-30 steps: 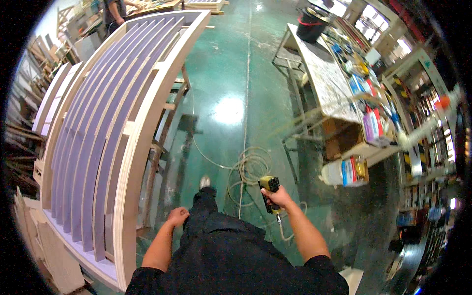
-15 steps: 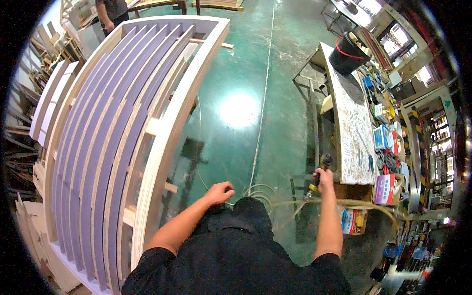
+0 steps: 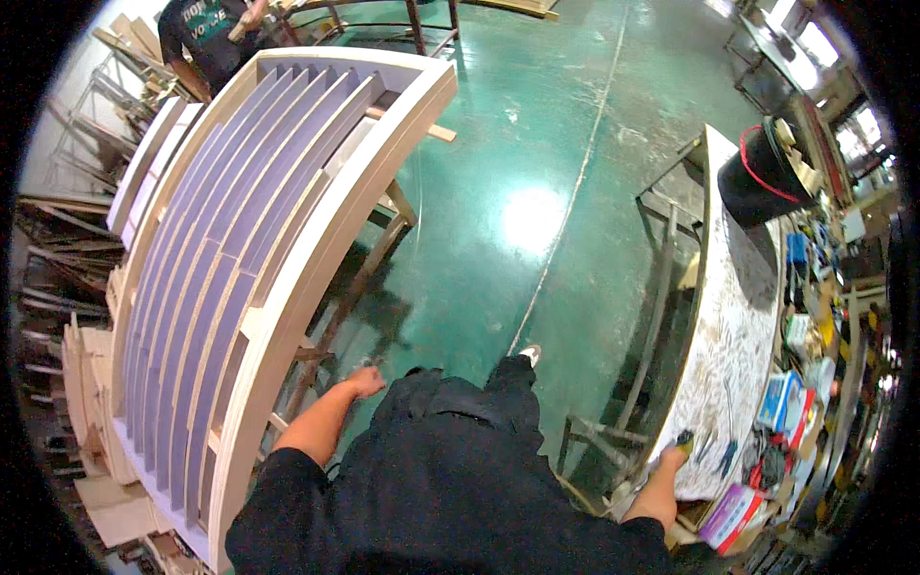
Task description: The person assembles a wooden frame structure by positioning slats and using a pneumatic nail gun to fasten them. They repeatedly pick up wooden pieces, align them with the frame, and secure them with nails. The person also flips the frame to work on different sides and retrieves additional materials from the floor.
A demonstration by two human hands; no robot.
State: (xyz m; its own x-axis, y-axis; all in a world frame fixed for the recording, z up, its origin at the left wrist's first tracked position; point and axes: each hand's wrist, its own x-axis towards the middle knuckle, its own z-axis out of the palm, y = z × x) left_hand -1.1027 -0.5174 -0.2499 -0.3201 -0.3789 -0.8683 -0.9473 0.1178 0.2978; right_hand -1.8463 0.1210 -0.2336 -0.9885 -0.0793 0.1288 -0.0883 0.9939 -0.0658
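Observation:
My right hand [image 3: 668, 463] is closed around a small black-and-yellow air tool [image 3: 684, 440], at the left edge of the white-topped, stained workbench [image 3: 704, 383]. Only the upper end of the tool shows above my fingers; its exact kind is unclear. My left hand [image 3: 366, 381] hangs beside my body with curled fingers and nothing visible in it. To its left lies a large curved wooden frame [image 3: 316, 264] with several long purple-faced slats [image 3: 206, 278] inside, and my hand is apart from it.
A person [image 3: 206, 43] stands beyond the frame's far left end. On the bench are a black bucket [image 3: 762, 177] with a red handle, a blue-and-white box [image 3: 780, 401] and a purple-and-white box [image 3: 731, 516]. Trestle legs [image 3: 359, 287] stick out below the frame.
My right hand has brought the air tool to the right, over the bench edge. My left hand has dropped back toward the frame. The view has shifted, and the far person shows more fully.

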